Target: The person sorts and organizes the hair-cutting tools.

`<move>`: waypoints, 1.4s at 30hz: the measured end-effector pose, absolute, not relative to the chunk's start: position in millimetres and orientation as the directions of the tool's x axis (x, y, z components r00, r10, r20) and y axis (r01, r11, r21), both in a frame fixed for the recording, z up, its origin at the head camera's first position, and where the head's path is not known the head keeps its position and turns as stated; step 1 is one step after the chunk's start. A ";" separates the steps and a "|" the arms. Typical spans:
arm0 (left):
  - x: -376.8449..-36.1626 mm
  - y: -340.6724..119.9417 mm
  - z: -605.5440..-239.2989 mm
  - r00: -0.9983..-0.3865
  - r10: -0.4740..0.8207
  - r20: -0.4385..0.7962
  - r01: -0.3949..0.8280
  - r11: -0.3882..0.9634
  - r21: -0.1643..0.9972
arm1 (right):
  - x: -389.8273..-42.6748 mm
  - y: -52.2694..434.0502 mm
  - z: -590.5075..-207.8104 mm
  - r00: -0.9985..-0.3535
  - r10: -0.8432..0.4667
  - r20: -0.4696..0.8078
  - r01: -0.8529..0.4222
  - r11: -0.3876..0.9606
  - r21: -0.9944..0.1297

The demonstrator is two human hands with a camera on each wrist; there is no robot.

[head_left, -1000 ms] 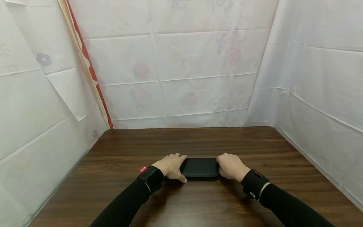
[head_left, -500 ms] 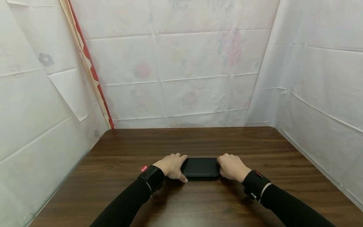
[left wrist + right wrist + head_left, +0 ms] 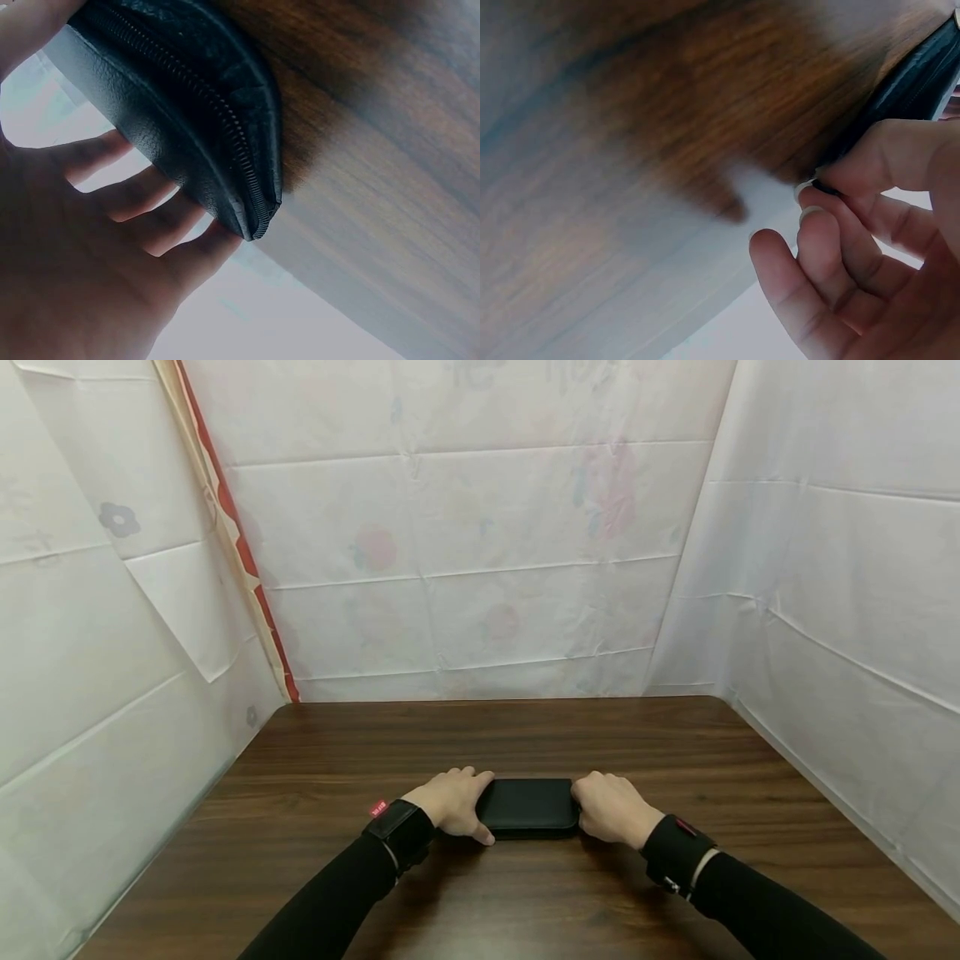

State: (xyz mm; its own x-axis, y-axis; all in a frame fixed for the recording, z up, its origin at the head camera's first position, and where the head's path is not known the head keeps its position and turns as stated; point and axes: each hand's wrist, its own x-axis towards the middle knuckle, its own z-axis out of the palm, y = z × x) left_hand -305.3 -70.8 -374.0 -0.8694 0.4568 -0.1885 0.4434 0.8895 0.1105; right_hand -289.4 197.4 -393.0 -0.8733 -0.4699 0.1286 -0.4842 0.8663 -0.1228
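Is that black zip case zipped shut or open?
Shut, where visible: on the black case, the left wrist view shows zipper teeth closed round its corner. The right end is hidden by the right hand.

My head camera is looking forward and down at the table [image 3: 525,893]; both wrist cameras are looking very closely, sharing the black case [image 3: 528,807].

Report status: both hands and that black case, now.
Left hand grips black zip case at its left end. Right hand pinches its right end. Case flat on table; nothing in the way.
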 end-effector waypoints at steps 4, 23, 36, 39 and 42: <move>-305.1 -70.5 -374.0 -0.869 0.457 -0.189 0.444 0.890 0.106 | -287.2 197.6 -392.8 -0.873 -0.472 0.122 -0.485 0.865 -0.126; -305.3 -71.2 -375.6 -0.862 0.467 -0.197 0.451 0.884 0.119 | -280.9 198.2 -393.0 -0.861 -0.491 0.129 -0.505 0.857 -0.107; -305.3 -71.2 -375.6 -0.864 0.464 -0.193 0.447 0.885 0.130 | -279.8 200.2 -392.3 -0.850 -0.513 0.122 -0.525 0.845 -0.104; -305.6 -71.4 -374.8 -0.864 0.466 -0.192 0.449 0.884 0.129 | -279.9 200.5 -391.8 -0.851 -0.512 0.115 -0.523 0.845 -0.112; -306.4 -71.3 -374.5 -0.864 0.465 -0.192 0.449 0.885 0.125 | -279.7 201.0 -391.5 -0.849 -0.516 0.112 -0.527 0.842 -0.116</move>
